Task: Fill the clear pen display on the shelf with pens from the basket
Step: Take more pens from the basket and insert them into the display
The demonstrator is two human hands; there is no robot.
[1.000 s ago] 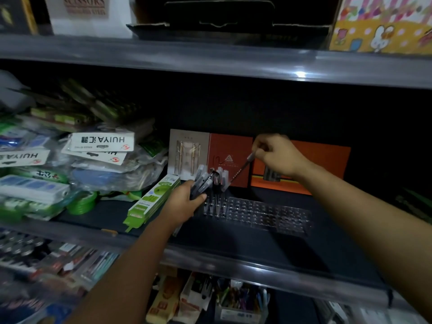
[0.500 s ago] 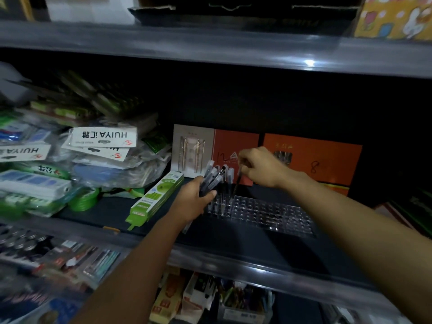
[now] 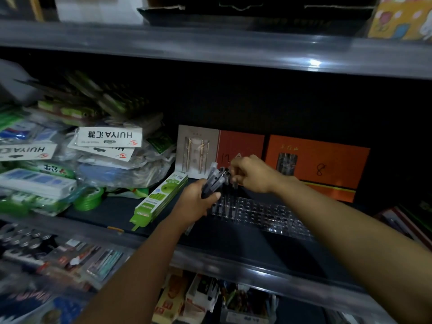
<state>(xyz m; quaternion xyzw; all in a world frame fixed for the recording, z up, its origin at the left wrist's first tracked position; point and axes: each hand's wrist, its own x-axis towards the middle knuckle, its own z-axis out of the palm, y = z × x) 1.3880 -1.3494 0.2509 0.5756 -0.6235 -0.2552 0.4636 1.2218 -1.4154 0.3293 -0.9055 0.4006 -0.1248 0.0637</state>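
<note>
Both forearms are showing bare from wrist to frame edge, with no sleeve edge appearing on either. The left hand (image 3: 195, 202) and right hand (image 3: 253, 174) are showing uncovered, each wearing nothing at fingers or wrist.

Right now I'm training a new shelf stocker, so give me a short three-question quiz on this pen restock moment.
1. True or false: the left hand grips a bundle of pens.
2. Where is the right hand? A) on the upper shelf B) at the bundle's top, above the clear pen display C) on the green box
3. Fill in: the number handwritten on the right-hand orange box is ___.

Key: 1 true; 2 B; 3 eight.
</note>
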